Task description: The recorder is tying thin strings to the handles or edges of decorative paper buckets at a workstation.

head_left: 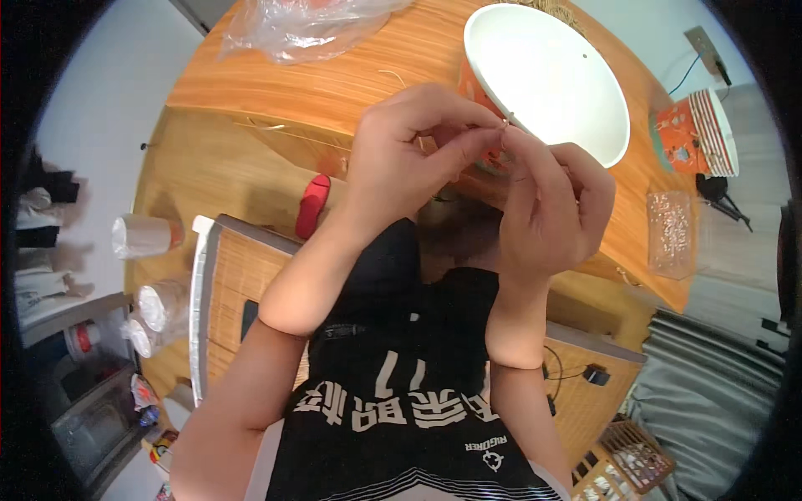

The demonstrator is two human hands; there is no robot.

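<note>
Just above the middle of the frame, here we are: the left hand [405, 154] and the right hand [555, 209] meet fingertip to fingertip, and between them sits a tiny piece [505, 123], pale and shiny, too small to make out properly. The step in hand looks like close two-handed fingertip work, right in front of the near rim of a big white-lined tub [547, 75] at the upper right. What does the next move call for? A light, steady pinch, I'd judge, with one hand holding while the other adjusts; a thing this small could easily slip.

Now the grip! On the left, thumb and index finger are closed together at the tips, nipping the tiny piece. On the right, the index fingertip comes right up to the same spot and the hand seems pinched there too, though its thumb tip is hard to see. The right hand's other fingers curl loosely.

Around them, the wooden desk [292, 92] sweeps across the top of the frame. A crumpled clear bag [309, 29] lies upper left, a thin pale strand [393, 77] rests near the left hand, and over at the right edge stand nested orange tubs [693, 134], with a clear packet [671, 225] of small bits below.
</note>
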